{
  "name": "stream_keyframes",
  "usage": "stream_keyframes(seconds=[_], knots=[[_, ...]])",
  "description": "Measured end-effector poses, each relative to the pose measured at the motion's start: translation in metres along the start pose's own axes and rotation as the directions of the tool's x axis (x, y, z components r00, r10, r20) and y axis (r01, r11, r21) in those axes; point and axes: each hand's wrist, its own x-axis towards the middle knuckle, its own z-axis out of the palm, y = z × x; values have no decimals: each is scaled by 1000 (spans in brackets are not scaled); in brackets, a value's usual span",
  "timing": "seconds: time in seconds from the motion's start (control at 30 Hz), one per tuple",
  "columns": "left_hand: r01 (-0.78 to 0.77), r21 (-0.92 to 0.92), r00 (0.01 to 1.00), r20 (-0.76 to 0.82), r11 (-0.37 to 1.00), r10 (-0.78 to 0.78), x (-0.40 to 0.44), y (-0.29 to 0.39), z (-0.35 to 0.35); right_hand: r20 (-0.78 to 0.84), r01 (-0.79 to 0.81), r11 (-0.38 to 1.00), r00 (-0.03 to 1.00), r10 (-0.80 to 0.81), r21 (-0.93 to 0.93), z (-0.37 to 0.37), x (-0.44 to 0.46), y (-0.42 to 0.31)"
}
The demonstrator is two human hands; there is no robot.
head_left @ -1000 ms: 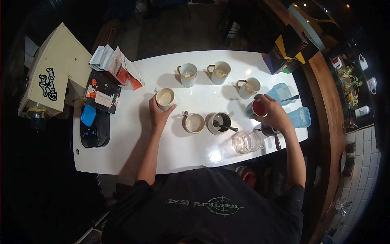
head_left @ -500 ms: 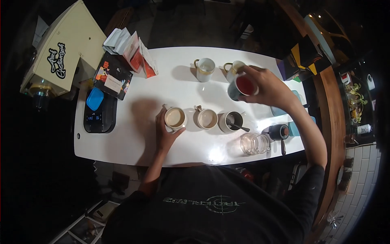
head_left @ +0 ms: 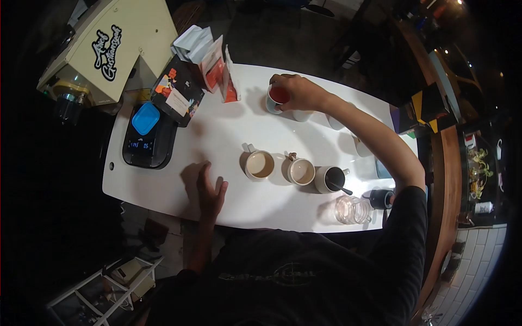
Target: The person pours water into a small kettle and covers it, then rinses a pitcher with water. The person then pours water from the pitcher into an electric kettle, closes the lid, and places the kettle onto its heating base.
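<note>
Small round cup (head_left: 280, 95), deep-red inside w/ pale rim & pale blue-grey outer wall, sits upper centre of frame, near far edge of the white smooth-topped table (head_left: 239, 204). Mouth faces up, toward cam; long axis runs approx. vertical, base showing slightly lower L of the mouth. Can't tell if base touches the tabletop.

Person's R hand (head_left: 298, 92) grips it from the R side, fingers & thumb pinching round the wall nr. the rim; forearm slants in from the R of frame, partly hiding pale mugs (head_left: 302, 116) behind it.

Person's L hand (head_left: 210, 194), lower L of centre, is loosely spread, thumb apart from fingers, nr. the table's front edge. Nearest it: cream ceramic mug w/ beige interior (head_left: 260, 164), handle to upper L. Next, a 2nd cream mug (head_left: 300, 171), handle also upper L, then a pale mug w/ dark-grey interior (head_left: 324, 180) & dark spoon (head_left: 342, 189) leaning out, its end toward lower R. Clear glass jug (head_left: 352, 210) is lower R of that, just beside.
</note>
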Motion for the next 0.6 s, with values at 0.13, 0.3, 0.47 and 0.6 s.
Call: stream_keyframes(seconds=[0.13, 0.3, 0.47, 0.6], knots=[[41, -27, 998, -35, 999, -42, 0, -8, 0, 38, -29, 999, 999, 30, -17, 29, 36, 15], [14, -22, 999, -36, 1000, -15, 3, -6, -4, 75, -100, 995, 992, 101, -14, 52, 65, 32], [36, -17, 999, -10, 999, -37, 7, 0, -9, 92, -142, 990, 985, 144, -23, 57, 75, 42], [44, -13, 999, 8, 999, -44, 5, -3, -8, 167, -222, 975, 960, 223, -25, 53, 75, 41]])
